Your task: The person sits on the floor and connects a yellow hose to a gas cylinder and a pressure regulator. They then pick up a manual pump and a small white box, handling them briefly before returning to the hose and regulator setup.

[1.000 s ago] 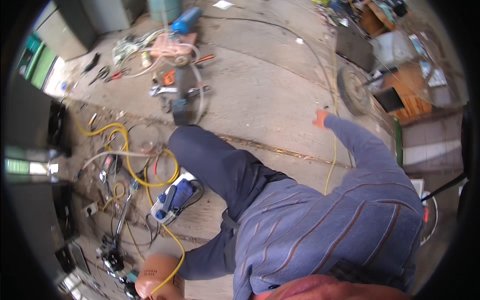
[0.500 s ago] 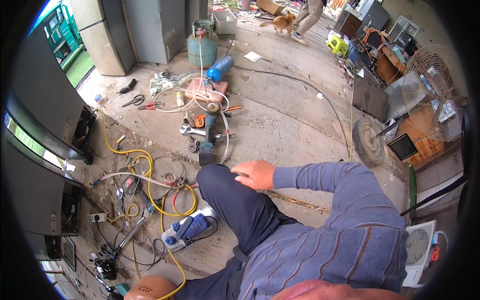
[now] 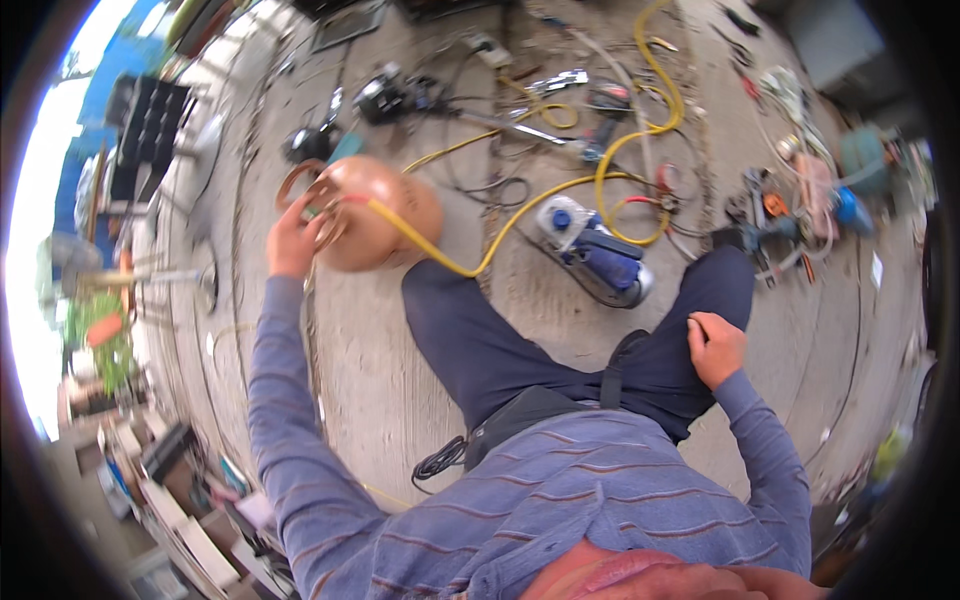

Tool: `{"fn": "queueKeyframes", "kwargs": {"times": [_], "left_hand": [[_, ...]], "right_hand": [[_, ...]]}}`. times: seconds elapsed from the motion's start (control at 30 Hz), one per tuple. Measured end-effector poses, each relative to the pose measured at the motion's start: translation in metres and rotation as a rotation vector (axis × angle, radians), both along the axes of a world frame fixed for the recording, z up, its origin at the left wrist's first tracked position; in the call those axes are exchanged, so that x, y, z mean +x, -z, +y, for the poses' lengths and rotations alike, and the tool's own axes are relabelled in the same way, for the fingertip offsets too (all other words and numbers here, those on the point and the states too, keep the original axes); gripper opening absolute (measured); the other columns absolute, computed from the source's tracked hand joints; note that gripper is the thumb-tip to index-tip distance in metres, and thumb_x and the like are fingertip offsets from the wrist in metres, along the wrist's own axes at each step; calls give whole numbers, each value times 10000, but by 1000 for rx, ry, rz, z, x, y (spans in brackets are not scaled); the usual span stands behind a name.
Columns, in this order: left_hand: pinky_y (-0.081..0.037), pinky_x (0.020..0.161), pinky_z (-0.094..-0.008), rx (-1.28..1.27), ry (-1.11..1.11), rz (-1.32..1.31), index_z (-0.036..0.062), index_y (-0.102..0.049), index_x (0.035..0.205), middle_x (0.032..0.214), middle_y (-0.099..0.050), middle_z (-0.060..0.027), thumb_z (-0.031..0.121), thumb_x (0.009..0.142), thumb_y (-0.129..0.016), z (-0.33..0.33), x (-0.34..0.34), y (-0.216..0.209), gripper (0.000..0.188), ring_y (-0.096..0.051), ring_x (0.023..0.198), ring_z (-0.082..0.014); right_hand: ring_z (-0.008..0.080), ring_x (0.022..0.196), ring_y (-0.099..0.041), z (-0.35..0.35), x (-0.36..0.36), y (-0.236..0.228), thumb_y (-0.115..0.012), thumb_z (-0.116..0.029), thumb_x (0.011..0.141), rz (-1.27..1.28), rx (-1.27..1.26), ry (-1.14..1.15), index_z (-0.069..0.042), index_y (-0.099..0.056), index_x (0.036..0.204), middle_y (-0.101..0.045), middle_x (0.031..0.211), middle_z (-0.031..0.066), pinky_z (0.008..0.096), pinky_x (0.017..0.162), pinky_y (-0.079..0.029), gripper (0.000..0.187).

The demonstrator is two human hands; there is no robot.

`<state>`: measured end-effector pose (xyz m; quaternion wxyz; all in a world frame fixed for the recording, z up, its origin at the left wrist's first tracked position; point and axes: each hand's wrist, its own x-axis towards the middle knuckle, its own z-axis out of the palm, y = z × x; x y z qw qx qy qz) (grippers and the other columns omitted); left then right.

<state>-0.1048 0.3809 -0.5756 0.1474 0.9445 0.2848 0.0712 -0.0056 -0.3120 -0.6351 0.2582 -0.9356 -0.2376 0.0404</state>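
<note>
My left hand [image 3: 292,243] is closed at the top of a squat orange-brown gas cylinder [image 3: 395,215], with its fingers at the collar and valve. Just which part they grip is too blurred to tell. A yellow hose [image 3: 440,262] with a red end runs from the cylinder top across to a gauge manifold [image 3: 664,188]. My right hand [image 3: 718,350] rests on my right thigh near the knee, fingers curled in; the inside of that hand is hidden. Between my knees and the manifold lies a blue and white pump [image 3: 597,255] on the concrete.
Beyond the pump lie cables, a power strip [image 3: 488,48] and a dark compressor [image 3: 380,95]. At right are wrenches [image 3: 755,200], a pink case [image 3: 815,195] and a blue-green gas bottle [image 3: 865,155]. A black tufted seat [image 3: 150,135] stands far left, with stacked clutter [image 3: 180,500] lower left.
The view has swung left. My left hand, out of view before, now shows on the orange-brown cylinder. My right hand still rests on my right leg.
</note>
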Motion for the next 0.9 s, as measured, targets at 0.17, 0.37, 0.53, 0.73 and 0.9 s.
{"fn": "queueKeyframes", "kwargs": {"times": [0.17,0.37,0.53,0.73,0.9], "left_hand": [[-555,728,-410,-10,-49,-29,185,-723,1268,851,-749,-112,328,853,-796,0,-16,7,445,-728,791,-292],[-539,672,-359,-105,-57,-94,172,-725,1274,784,-731,-93,282,845,-818,-5,-13,18,452,-692,690,-217],[-515,637,-340,-48,-45,-72,159,-717,1294,749,-712,-95,241,868,-804,-11,-6,9,442,-653,635,-183],[-516,620,-338,8,-37,-47,181,-715,1313,752,-719,-94,262,878,-797,-8,-8,8,450,-665,634,-181],[-521,652,-378,61,-119,88,264,-706,1333,789,-736,-74,364,878,-786,-18,-1,1,472,-699,692,-213]], "right_hand": [[364,819,-725,2,4,5,-707,-98,908,5,-42,-6,-22,-743,972,-748,926,170,426,734,-575,106],[373,807,-721,5,13,7,-701,-141,921,-4,-117,-28,-42,-742,958,-745,905,166,437,718,-572,113],[370,802,-724,12,17,5,-705,-128,911,2,-105,-30,-40,-739,945,-745,897,166,431,716,-575,101],[364,797,-725,17,21,4,-718,-103,893,6,-25,-45,-28,-733,930,-746,894,163,425,709,-575,85],[352,760,-715,4,21,8,-721,-90,888,12,55,-61,-30,-726,926,-732,857,154,415,679,-567,71]]}}
